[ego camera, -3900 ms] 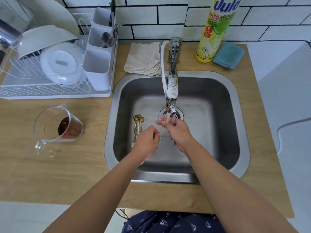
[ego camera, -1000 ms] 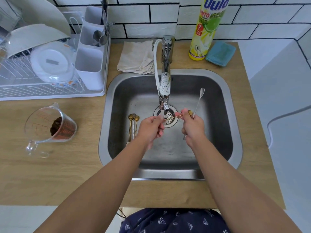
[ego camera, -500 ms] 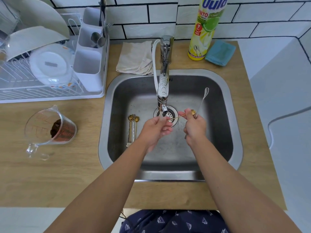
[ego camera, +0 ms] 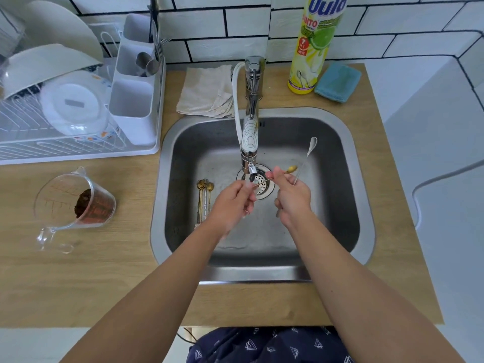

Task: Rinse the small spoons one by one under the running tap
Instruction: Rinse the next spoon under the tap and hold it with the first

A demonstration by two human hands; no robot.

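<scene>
A home kitchen is shown. A stainless steel sink [ego camera: 262,271] is set into a wood-look countertop [ego camera: 78,284], with a chrome tap [ego camera: 251,100] mounted behind it and white brick-pattern tiles [ego camera: 227,22] laid on the wall. A white dish rack [ego camera: 78,150] loaded with plates and a cutlery holder [ego camera: 133,100] is placed to the left. A bottle of dish soap [ego camera: 311,48], a blue sponge cloth [ego camera: 337,81] and a folded beige rag [ego camera: 207,90] are kept by the tap. A clear measuring jug [ego camera: 70,203] is laid on the counter.

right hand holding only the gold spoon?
No: the right hand grips a long-handled silver spoon as well as the small gold spoon, which the left hand also pinches.
</scene>
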